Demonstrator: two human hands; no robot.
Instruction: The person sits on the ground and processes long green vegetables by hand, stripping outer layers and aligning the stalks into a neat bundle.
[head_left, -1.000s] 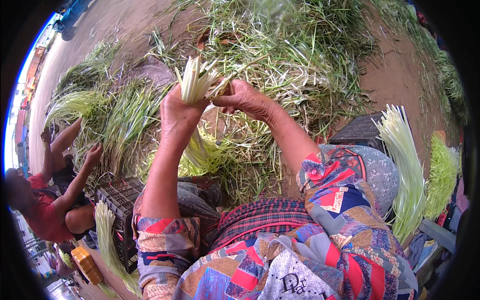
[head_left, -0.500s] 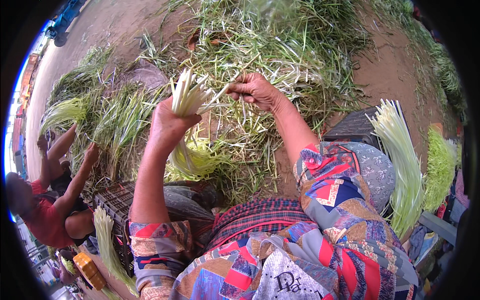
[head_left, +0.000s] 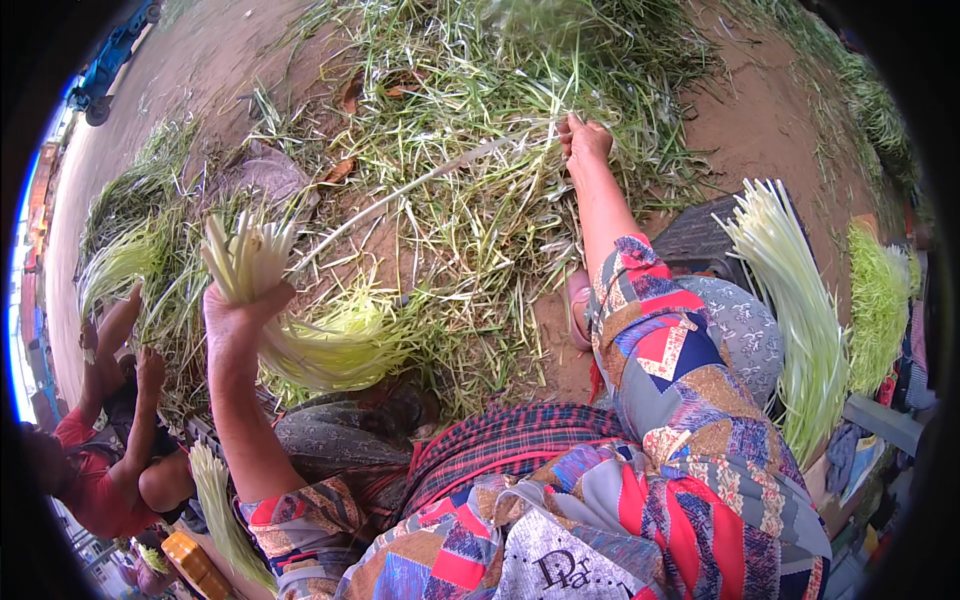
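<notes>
**Likely light and crisp; best gripped near the pale ends**

Fingers wrapped around the stalk bundle in the left hand, with yellow-green leaves drooping beneath. Apparently pinched in the right hand: a thin pale strand, stretched toward the bundle. Probably slick, easily bruised; hold snugly, without crushing. Farther out, strewn green trimmings.

My red, blue and tan patchwork shirt, dark red-lined plaid cloth, white-to-yellow-green stalk bundle, brown soil
</notes>
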